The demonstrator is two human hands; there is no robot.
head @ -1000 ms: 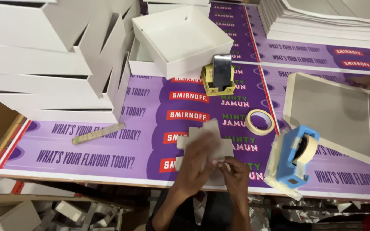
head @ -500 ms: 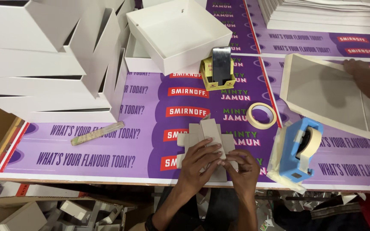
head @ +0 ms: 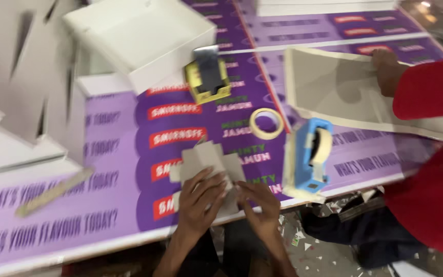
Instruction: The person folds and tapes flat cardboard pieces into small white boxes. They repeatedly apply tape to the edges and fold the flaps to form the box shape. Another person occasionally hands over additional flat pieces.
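A small grey cardboard cut-out (head: 208, 160) with side flaps lies near the table's front edge on the purple printed table cover (head: 114, 138). My left hand (head: 200, 200) lies flat on it, fingers spread over its near part. My right hand (head: 260, 201) touches the near right edge of the cut-out, fingers bent. A blue tape dispenser (head: 308, 156) stands just right of my right hand, and a loose roll of pale tape (head: 266, 123) lies beyond the cut-out.
Stacked white boxes (head: 21, 97) fill the left side, and an open white box (head: 139, 38) sits at the back. A yellow and black tool (head: 207, 76) is behind the tape roll. A person in a red sleeve (head: 429, 90) holds a large grey board (head: 344, 90) at right. A flat stick (head: 55, 191) lies left.
The view has shifted left and closer. My hands have settled on the cardboard cut-out at the front edge. The other person in red has leaned further into view.
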